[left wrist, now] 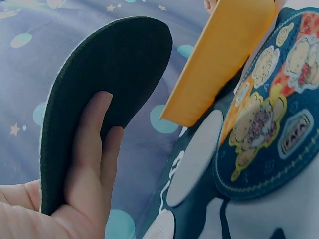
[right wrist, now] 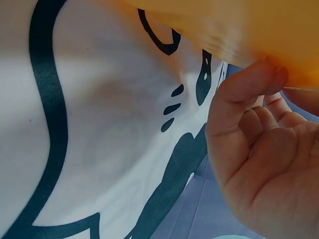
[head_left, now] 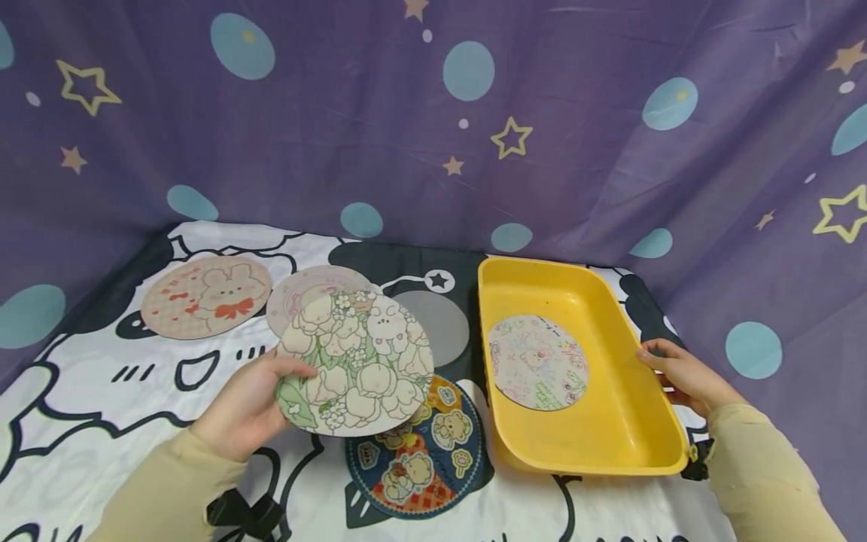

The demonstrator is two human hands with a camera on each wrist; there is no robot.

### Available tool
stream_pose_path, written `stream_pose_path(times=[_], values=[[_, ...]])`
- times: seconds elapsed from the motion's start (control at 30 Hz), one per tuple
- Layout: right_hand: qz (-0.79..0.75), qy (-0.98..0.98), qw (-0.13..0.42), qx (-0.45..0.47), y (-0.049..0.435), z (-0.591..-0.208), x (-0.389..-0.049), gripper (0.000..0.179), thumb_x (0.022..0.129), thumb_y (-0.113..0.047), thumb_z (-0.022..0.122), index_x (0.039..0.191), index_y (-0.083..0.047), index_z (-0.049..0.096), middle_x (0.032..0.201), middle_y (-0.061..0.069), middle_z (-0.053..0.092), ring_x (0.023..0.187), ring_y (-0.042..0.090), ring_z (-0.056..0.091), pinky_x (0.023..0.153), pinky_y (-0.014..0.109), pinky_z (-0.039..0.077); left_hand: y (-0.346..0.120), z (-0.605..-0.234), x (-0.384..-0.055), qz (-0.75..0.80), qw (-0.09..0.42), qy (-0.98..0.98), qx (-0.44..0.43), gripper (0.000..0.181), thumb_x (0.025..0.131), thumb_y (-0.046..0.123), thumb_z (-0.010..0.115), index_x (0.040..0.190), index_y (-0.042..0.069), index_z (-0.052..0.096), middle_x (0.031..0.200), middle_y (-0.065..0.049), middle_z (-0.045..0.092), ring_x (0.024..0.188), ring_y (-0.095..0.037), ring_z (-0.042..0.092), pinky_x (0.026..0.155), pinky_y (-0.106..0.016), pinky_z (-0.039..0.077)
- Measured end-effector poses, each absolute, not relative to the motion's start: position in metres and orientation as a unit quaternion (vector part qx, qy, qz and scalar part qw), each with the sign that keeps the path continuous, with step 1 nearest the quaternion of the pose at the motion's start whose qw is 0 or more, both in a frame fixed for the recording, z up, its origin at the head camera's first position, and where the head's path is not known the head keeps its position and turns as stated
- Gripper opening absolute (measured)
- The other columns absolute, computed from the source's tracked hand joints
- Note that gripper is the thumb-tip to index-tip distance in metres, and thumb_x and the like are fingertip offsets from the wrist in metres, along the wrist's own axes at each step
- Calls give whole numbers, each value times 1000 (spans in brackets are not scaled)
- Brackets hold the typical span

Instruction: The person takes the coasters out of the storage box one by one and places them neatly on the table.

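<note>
My left hand holds a round mouse pad printed with pale bunnies and green leaves, thumb on top. Its dark underside lies against the fingers in the left wrist view. Partly beneath it, in the head view, is a blue round mouse pad with cartoon bears, on the cloth. On the right, my right hand pinches the rim of a yellow plastic tray between thumb and fingers. Inside the tray, toward its left side, lies a whitish round mouse pad with coloured scribbles.
A pinkish bunny mouse pad lies at the back left. Behind the held pad are a pale pink pad, partly covered, and a plain grey one. A black-and-white cartoon cloth covers the table; a purple curtain hangs behind.
</note>
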State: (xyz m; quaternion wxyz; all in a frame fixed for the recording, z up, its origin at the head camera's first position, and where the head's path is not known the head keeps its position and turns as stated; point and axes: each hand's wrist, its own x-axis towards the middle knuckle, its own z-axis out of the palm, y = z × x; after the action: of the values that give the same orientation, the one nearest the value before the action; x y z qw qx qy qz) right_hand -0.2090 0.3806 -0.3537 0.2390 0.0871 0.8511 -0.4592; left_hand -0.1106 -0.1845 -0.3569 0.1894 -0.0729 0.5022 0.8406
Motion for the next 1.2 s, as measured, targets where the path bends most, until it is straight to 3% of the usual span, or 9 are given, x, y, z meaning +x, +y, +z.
stream_pose_path(times=[0.13, 0.33, 0.6, 0.97, 1.2], values=[[-460, 851, 238, 87, 381, -354, -209, 38, 104, -39, 49, 124, -9, 39, 96, -5, 59, 80, 14, 61, 71, 25, 58, -189, -363, -108, 837, 187, 506, -93, 73, 97, -1, 41, 157, 16, 2, 134, 4, 48, 117, -6, 58, 102, -28, 51], [-455, 853, 239, 83, 379, -354, -210, 39, 104, -39, 49, 126, -8, 39, 96, -5, 59, 81, 15, 60, 71, 26, 57, -200, -373, -102, 832, 183, 512, -113, 62, 98, 0, 43, 149, 19, 15, 128, 7, 53, 114, -5, 59, 99, -27, 52], [-454, 853, 246, 84, 381, -353, -209, 44, 103, -42, 49, 129, -8, 38, 95, -6, 59, 80, 14, 58, 69, 25, 55, -215, -380, -98, 825, 188, 523, -101, 64, 99, 0, 41, 153, 18, 13, 121, 10, 60, 111, -6, 61, 96, -31, 54], [-463, 848, 246, 78, 381, -354, -211, 40, 103, -41, 49, 125, -9, 38, 95, -6, 59, 80, 13, 60, 70, 26, 57, -235, -384, -90, 815, 193, 534, -119, 48, 99, 1, 42, 138, 26, 29, 116, 11, 63, 108, -7, 62, 93, -34, 55], [-461, 849, 248, 80, 382, -355, -209, 43, 104, -40, 48, 128, -7, 37, 94, -6, 60, 78, 13, 60, 68, 26, 57, -245, -386, -90, 818, 187, 530, -126, 43, 99, 0, 42, 134, 21, 30, 116, 10, 59, 107, -7, 61, 93, -31, 55]])
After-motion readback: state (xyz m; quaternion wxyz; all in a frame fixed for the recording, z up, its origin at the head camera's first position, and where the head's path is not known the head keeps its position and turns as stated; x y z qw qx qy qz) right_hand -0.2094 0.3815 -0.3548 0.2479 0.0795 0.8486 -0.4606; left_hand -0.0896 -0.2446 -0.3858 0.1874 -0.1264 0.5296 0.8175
